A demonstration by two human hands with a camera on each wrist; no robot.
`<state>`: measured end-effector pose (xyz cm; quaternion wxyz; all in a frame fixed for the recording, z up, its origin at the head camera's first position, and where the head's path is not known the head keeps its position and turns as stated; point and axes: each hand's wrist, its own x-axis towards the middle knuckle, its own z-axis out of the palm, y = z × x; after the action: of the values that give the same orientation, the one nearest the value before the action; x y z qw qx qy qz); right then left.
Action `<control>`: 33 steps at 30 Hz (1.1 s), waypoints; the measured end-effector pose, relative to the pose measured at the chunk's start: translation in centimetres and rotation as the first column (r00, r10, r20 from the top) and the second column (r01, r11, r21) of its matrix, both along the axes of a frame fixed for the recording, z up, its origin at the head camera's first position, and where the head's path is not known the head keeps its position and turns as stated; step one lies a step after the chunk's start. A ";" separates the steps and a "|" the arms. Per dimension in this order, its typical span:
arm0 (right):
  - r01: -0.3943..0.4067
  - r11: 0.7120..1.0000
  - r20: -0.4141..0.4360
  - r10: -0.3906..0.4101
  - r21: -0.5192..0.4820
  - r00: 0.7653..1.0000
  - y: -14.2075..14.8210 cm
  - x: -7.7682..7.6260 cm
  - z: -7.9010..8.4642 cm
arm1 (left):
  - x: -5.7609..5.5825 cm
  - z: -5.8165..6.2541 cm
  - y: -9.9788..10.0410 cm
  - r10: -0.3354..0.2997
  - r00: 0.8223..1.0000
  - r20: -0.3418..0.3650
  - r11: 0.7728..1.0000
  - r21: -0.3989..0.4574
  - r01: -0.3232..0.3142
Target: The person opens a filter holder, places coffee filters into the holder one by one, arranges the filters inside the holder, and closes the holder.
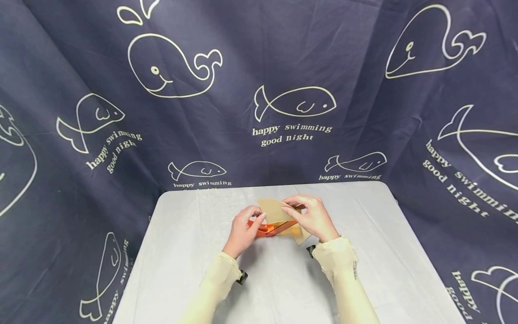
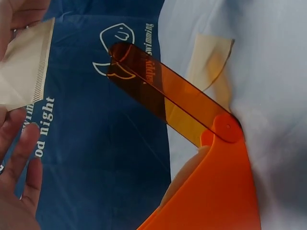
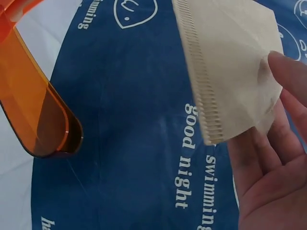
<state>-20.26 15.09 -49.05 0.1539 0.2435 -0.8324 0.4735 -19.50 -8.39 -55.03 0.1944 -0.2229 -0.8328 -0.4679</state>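
- Paper filter point(image 1: 270, 210) in tan is held up in the air between the two hands, over the table; its pinched part is at its right side in the head view, so most of the sheet juts from the grip toward the left hand.
- Right hand point(image 1: 311, 218) pinches that filter with a narrow grip: the right wrist view shows the thumb flat on the near face and fingers behind, well back from the crimped edge, which points away from the hand.
- Left hand point(image 1: 240, 230) holds an orange plastic piece point(image 2: 216, 187); in the left wrist view one of its fingers shows along the edge, just below the round hinge. How far its other fingers wrap round is hidden.
- Amber see-through arms point(image 2: 165, 88) reach out from the hinge, beyond the left hand's hold, overlapping each other for much of their length.
- In the right wrist view a gap shows between the rounded amber end and the held filter; whether the left fingertips touch the filter in the head view, I cannot tell.
- Second filter point(image 2: 204, 57) lies on the table beyond the arms, partly covered by them in the left wrist view, with a patch of orange tint across it.
- White table point(image 1: 182, 252) stands before a navy curtain point(image 1: 234, 135) printed with fish and whales; both forearms wear cream sleeves point(image 1: 336, 263).
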 end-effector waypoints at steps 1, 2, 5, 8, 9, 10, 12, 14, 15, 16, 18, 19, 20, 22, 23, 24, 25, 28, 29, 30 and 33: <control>-0.004 1.000 -0.004 0.004 0.012 1.000 0.0 -0.1 0.1 | 0.0 0.1 0.0 0.003 1.000 -0.007 1.000 -0.010 -0.003; -0.007 1.000 -0.008 0.007 0.021 1.000 -0.1 -0.1 0.2 | 0.0 0.1 -0.1 0.003 1.000 -0.011 1.000 -0.015 -0.003; -0.006 0.999 -0.005 0.006 0.041 1.000 -0.1 -0.3 0.3 | 0.0 0.1 -0.3 0.001 1.000 0.012 1.000 -0.019 -0.001; -0.004 0.999 0.009 0.003 0.045 1.000 -0.1 -0.4 0.2 | 0.1 0.0 -0.7 0.000 0.998 0.070 1.000 0.006 0.000; 0.000 0.999 0.012 0.000 0.045 1.000 -0.2 -0.4 0.2 | 0.1 0.0 -0.9 0.001 0.996 0.084 1.000 0.016 -0.002; 0.002 0.999 0.014 -0.003 0.042 1.000 -0.2 -0.4 0.2 | 0.0 -0.1 -1.1 0.004 0.996 0.094 1.000 0.029 -0.006; 0.005 0.999 0.014 -0.006 0.035 1.000 -0.3 -0.5 0.1 | -0.1 -0.5 -1.7 0.016 0.994 0.104 0.998 0.058 -0.022; 0.009 1.000 0.010 -0.009 0.027 1.000 -0.4 -0.7 0.0 | -0.3 -0.9 -2.4 0.037 0.994 0.107 0.995 0.084 -0.046; 0.008 1.000 0.007 -0.008 0.024 1.000 -0.5 -0.8 0.0 | -0.5 -1.2 -2.8 0.050 0.992 0.115 0.994 0.095 -0.061; 0.006 1.000 0.007 -0.006 0.020 1.000 -0.5 -0.9 -0.1 | -0.6 -1.5 -3.2 0.060 0.990 0.131 0.991 0.109 -0.074; 0.000 1.000 0.009 0.000 0.014 1.000 -0.7 -1.1 -0.2 | -1.0 -2.2 -3.9 0.070 0.982 0.174 0.988 0.127 -0.093; -0.003 1.000 0.014 0.003 0.013 1.000 -0.8 -1.2 -0.3 | -1.2 -2.6 -4.2 0.070 0.978 0.196 0.987 0.130 -0.096; -0.006 1.000 0.018 0.005 0.013 1.000 -0.9 -1.3 -0.4 | -1.4 -3.0 -4.5 0.067 0.973 0.222 0.987 0.130 -0.098; -0.011 1.000 0.029 0.011 0.015 1.000 -1.2 -1.5 -0.5 | -1.7 -3.9 -5.0 0.048 0.964 0.263 0.988 0.129 -0.085; -0.015 1.000 0.038 0.014 0.018 0.999 -1.3 -1.6 -0.6 | -1.8 -4.4 -5.2 0.037 0.957 0.287 0.989 0.127 -0.077; -0.018 1.000 0.048 0.017 0.021 0.999 -1.5 -1.6 -0.8 | -1.9 -4.9 -5.3 0.022 0.949 0.315 0.989 0.130 -0.066; -0.021 0.999 0.057 0.019 0.024 0.998 -1.7 -1.7 -1.0 | -1.8 -5.3 -5.4 0.012 0.938 0.345 0.990 0.130 -0.060; -0.033 0.999 0.083 0.030 0.034 0.996 -2.2 -1.9 -1.5 | -1.8 -6.6 -5.5 -0.014 0.901 0.433 0.989 0.136 -0.050; -0.035 0.999 0.091 0.032 0.038 0.995 -2.4 -2.0 -1.7 | -1.7 -6.9 -5.4 -0.015 0.889 0.458 0.989 0.137 -0.054; -0.038 0.998 0.094 0.034 0.041 0.995 -2.6 -2.1 -1.9 | -1.7 -7.1 -5.3 -0.014 0.881 0.473 0.989 0.137 -0.057; -0.052 0.998 0.091 0.048 0.046 0.995 -3.2 -2.2 -2.1 | -1.9 -7.8 -5.0 0.026 0.873 0.486 0.991 0.104 -0.088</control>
<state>-22.50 11.90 -51.20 0.0986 0.2465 -0.8431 0.4676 -21.41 -13.35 -62.82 0.0071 -0.0619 -0.8307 -0.5532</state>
